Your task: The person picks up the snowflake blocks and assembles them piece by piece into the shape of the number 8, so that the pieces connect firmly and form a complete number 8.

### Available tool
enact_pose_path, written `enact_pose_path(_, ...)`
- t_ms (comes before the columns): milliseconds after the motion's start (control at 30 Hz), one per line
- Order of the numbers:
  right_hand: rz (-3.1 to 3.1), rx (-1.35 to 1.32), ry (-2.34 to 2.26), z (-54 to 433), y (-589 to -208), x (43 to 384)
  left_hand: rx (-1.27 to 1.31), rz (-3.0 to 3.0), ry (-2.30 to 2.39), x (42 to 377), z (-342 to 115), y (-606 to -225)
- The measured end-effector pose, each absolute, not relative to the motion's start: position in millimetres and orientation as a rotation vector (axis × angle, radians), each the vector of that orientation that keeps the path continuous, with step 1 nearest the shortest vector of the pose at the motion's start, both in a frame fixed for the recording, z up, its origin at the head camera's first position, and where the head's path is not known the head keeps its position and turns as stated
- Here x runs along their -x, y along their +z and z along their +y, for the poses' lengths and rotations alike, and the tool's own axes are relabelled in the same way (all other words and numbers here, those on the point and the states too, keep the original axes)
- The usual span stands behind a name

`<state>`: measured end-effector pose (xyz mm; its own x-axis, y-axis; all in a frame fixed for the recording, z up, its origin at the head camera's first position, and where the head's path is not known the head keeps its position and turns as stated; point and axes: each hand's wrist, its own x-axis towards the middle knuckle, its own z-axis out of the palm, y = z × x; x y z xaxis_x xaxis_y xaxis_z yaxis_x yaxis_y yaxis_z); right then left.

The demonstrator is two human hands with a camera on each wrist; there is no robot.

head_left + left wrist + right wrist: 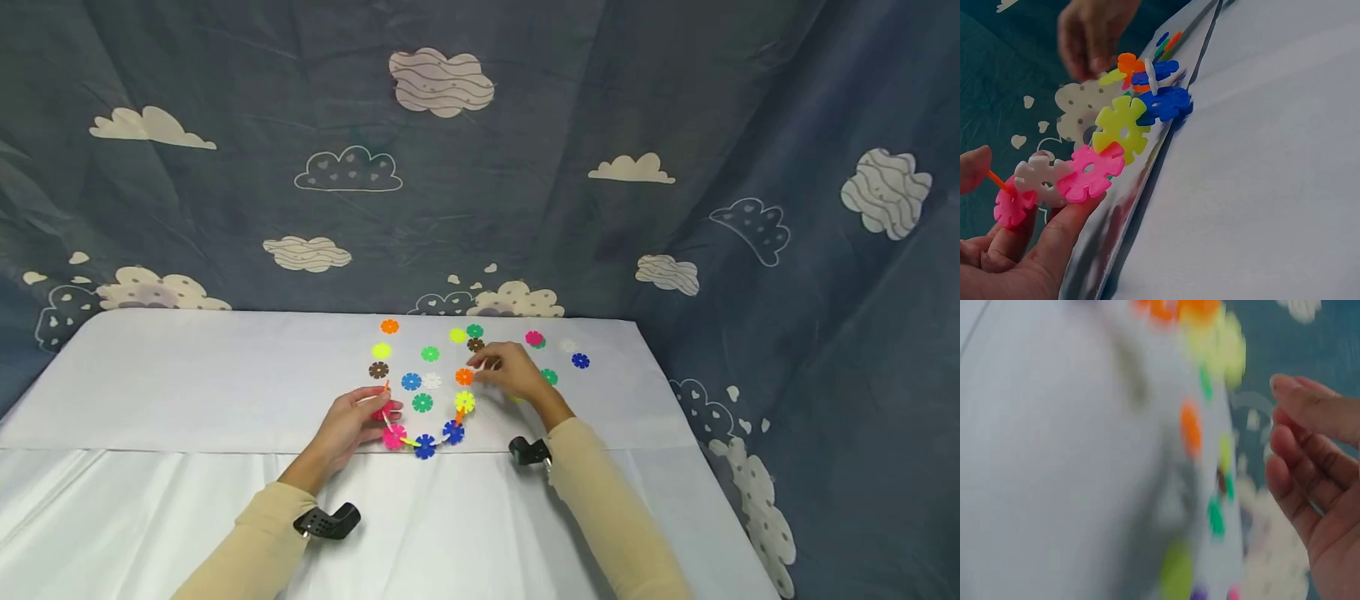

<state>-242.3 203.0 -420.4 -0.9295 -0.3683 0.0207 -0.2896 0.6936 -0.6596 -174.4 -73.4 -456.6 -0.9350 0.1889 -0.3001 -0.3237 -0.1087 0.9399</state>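
My left hand (348,429) holds one end of a curved chain of interlocking plastic flower discs. In the left wrist view a pink disc (1091,175), a white disc (1038,178) and a second pink disc (1011,205) lie at its fingers, with the thumb by a thin orange piece. Farther along come a yellow disc (1121,128) and blue discs (1169,105). The chain's other end shows a yellow disc (465,402). Near it hovers my right hand (513,371), fingers loosely bent and nothing visible between them, beside an orange disc (464,377).
Loose flower discs are scattered on the white table (187,383), among them a brown disc (378,369), a light blue disc (411,381) and a green disc (422,403). A dark blue disc (581,361) lies toward the right. Behind hangs a cloud-patterned curtain (525,217).
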Motion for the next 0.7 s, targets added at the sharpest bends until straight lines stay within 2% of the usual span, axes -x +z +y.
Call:
enact_pose_path(200, 2.836, 0.222, -0.865, 251, -440, 235, 0.140, 1.803, 2.123, 176, -73, -457)
enact_pose_path(700, 2.835, 0.133, -0.777, 252, -449, 230, 0.137, 1.829, 2.119, 174, -70, -460)
